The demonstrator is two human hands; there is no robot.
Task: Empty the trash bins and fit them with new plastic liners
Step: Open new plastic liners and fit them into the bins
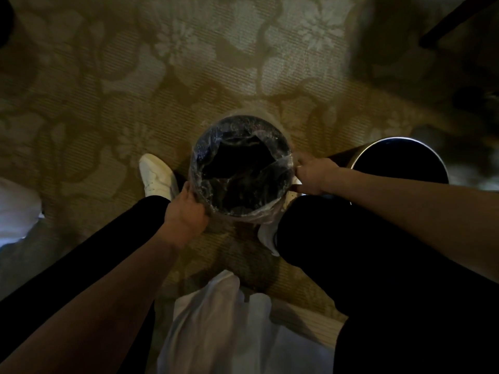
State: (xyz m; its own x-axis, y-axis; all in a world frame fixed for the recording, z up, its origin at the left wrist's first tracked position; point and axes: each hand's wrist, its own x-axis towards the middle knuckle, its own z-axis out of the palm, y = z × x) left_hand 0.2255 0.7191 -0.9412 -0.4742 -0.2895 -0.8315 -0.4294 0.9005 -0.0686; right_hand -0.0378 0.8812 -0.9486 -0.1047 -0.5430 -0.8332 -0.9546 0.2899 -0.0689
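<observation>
Clear plastic liner (pixel 206 147) is draped in the round bin (pixel 240 120), which stands on the carpet (pixel 189 76) beside a white shoe (pixel 156 174). Left hand (pixel 186 209): grip curled over the near rim, holding the film. Right hand (pixel 314 175): grip pinching the film at the right rim. Best to stretch the edge evenly over the rim without tearing it. Floral carpet, dim room. A second bin (pixel 378 143) stands just to the right, and white bags (pixel 224 319) lie near.

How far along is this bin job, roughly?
Done: a clear plastic liner already sits inside the round dark bin. In hand: the left hand and right hand grip the liner's edge at the rim. Left: the second, metal-rimmed bin beside it seems unlined, and white plastic bags lie on the patterned carpet.
</observation>
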